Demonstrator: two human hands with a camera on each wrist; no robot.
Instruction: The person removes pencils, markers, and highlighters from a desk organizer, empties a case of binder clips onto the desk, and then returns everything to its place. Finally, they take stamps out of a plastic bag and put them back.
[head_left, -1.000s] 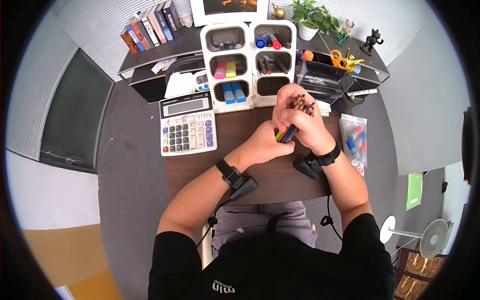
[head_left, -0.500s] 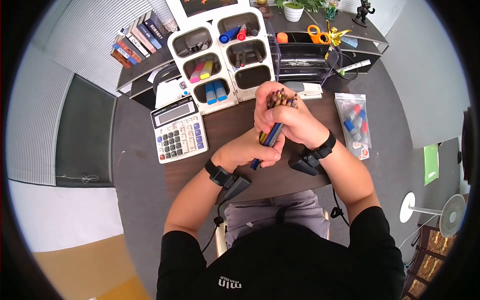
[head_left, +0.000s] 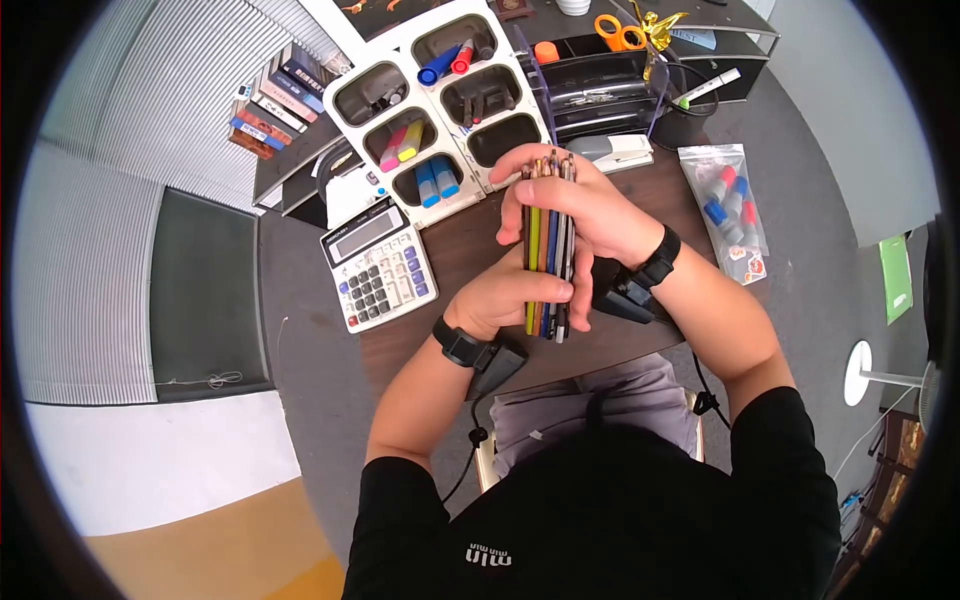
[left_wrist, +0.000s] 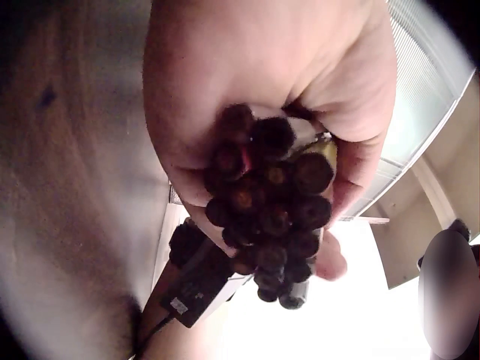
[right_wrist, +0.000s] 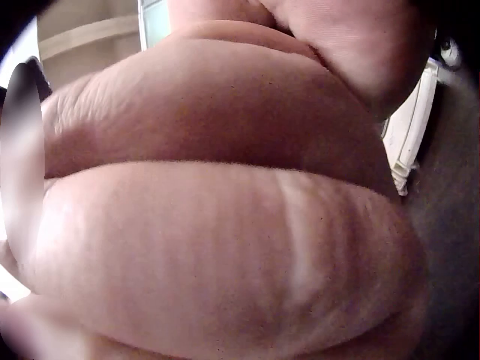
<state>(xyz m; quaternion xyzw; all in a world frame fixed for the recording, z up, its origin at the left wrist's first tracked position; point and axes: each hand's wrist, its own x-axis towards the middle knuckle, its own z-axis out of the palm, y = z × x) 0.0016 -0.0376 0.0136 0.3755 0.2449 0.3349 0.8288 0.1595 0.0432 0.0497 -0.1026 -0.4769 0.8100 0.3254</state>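
Note:
A bundle of colored pencils (head_left: pixel 548 245) stands nearly upright between both hands over the desk, tips up. The left hand (head_left: pixel 505 293) grips its lower part, thumb across the front. Around the upper part curls the right hand (head_left: pixel 590 210), with its thumb over the pencils near the tips. In the left wrist view the dark pencil ends (left_wrist: pixel 274 199) show packed together inside the left hand (left_wrist: pixel 277 67). Skin of the right hand (right_wrist: pixel 217 240) fills most of the right wrist view, hiding the pencils there.
Behind the hands stands a white organizer (head_left: pixel 427 102) with markers and highlighters. A calculator (head_left: pixel 383 275) lies at the left; a bag of markers (head_left: pixel 730 215) lies at the right. Beyond the hands are a stapler (head_left: pixel 612 151), a black desk tray (head_left: pixel 600 90) and books (head_left: pixel 285 95).
The pencil bundle has gone from slanted to nearly upright, and more of its length shows between the hands. Both hands still hold it. The head view has shifted and turned.

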